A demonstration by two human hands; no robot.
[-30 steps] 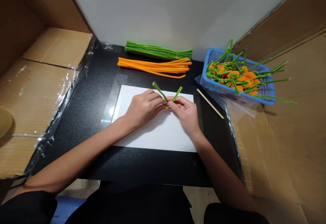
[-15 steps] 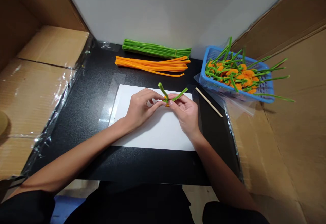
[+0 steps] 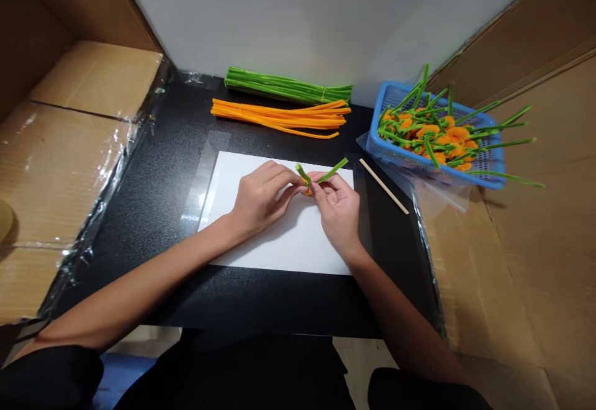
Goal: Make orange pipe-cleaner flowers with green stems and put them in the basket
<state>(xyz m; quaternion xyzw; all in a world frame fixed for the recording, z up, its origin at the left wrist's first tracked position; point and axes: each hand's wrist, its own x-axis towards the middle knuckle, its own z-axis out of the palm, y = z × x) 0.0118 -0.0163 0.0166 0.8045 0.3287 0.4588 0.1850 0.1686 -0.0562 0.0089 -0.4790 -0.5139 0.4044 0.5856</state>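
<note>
Green pipe-cleaner stem (image 3: 336, 169) pinched over white paper sheet (image 3: 279, 245)

Left hand (image 3: 261, 199) and right hand (image 3: 338, 214) grip its orange tuft (image 3: 307, 191) by the fingertips, near the sheet's top edge; the light, springy wire looks best held there.

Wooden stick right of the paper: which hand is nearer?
Right. Right hand sits left of the wooden stick, not touching it; left hand is farther left, past the right hand.
</note>
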